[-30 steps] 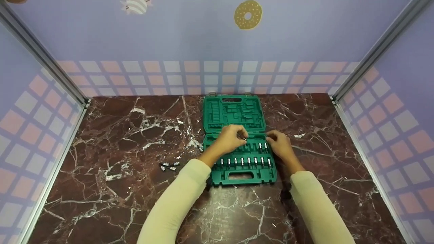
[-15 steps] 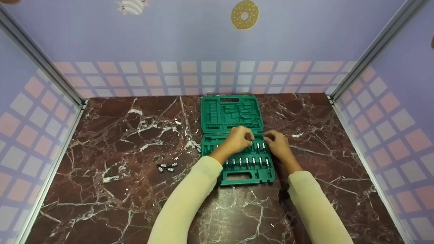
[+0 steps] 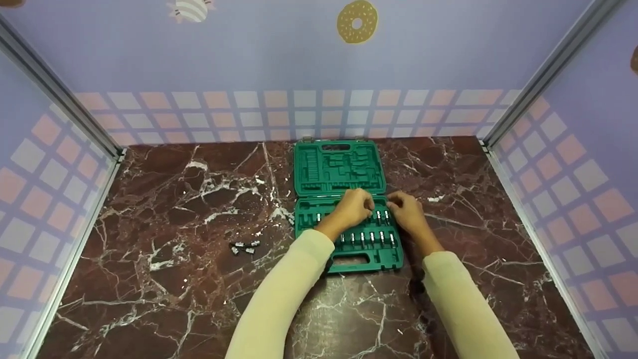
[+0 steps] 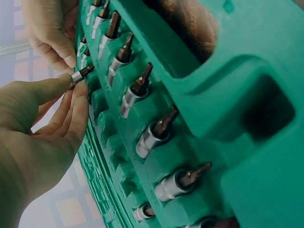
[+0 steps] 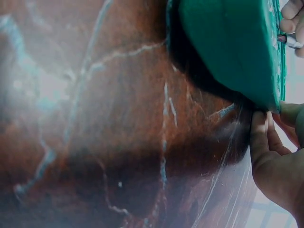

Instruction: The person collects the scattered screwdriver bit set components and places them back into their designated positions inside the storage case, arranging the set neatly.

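One bit [image 4: 77,77] pinched in my left hand [image 3: 353,207], over the case [image 4: 261,185].
It has shifted right, beside two seated bits [image 3: 379,217], so it looks ready to seat; my right hand [image 3: 408,211] pinches the case's side; loose bits [image 3: 250,251] lie on the table [image 3: 149,214].

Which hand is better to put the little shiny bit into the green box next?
Probably the left hand: it pinches the bit socket beside empty slots in the green tool case. The right hand grips the case's edge, so it seems better placed to steady the case.
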Demonstrator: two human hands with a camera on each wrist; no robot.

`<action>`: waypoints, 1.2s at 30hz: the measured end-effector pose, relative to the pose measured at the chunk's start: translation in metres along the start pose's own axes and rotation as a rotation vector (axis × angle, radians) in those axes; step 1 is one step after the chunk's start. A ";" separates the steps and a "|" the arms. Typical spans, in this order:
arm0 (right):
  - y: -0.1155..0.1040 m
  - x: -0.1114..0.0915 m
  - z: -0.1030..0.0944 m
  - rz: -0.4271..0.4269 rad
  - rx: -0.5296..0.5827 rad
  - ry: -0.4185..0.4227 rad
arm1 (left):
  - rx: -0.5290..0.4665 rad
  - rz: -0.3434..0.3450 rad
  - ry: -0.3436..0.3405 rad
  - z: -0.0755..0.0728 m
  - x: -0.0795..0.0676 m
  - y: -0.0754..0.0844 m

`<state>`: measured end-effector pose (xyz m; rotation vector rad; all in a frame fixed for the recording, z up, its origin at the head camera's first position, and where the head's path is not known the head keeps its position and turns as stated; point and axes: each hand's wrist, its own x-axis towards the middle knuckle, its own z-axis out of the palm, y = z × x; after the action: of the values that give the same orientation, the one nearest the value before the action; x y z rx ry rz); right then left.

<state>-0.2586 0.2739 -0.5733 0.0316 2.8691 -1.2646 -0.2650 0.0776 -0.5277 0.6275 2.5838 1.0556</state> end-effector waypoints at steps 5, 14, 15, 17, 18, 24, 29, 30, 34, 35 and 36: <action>0.000 -0.001 -0.001 -0.003 -0.006 0.000 | 0.046 -0.008 -0.008 0.004 0.002 0.002; -0.002 -0.001 0.000 0.001 -0.009 -0.001 | 0.145 -0.046 0.045 0.009 0.004 0.001; -0.002 -0.001 0.000 -0.003 -0.009 0.000 | 0.157 -0.057 0.047 0.009 0.005 0.001; -0.002 -0.001 0.000 -0.003 -0.005 0.000 | 0.180 -0.080 0.049 0.010 0.006 0.001; -0.001 -0.001 0.000 -0.004 -0.004 0.001 | 0.189 -0.093 0.048 0.010 0.006 0.002; -0.001 -0.002 0.000 0.002 0.002 0.003 | 0.222 -0.146 0.052 0.011 0.008 0.004; 0.001 -0.001 0.000 0.013 0.003 0.005 | 0.219 -0.166 0.078 0.012 0.009 0.005; 0.001 -0.001 0.000 0.012 0.001 0.004 | 0.207 -0.173 0.088 0.012 0.009 0.005; 0.001 0.000 0.000 0.000 -0.013 0.005 | 0.157 -0.196 0.141 0.014 0.009 0.006; 0.001 0.000 0.000 -0.006 -0.019 0.005 | 0.155 -0.196 0.159 0.015 0.008 0.007; 0.000 0.000 0.000 -0.006 -0.017 0.004 | 0.159 -0.193 0.174 0.016 0.008 0.007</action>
<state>-0.2582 0.2737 -0.5734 0.0253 2.8855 -1.2430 -0.2636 0.0954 -0.5349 0.3229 2.8310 0.8855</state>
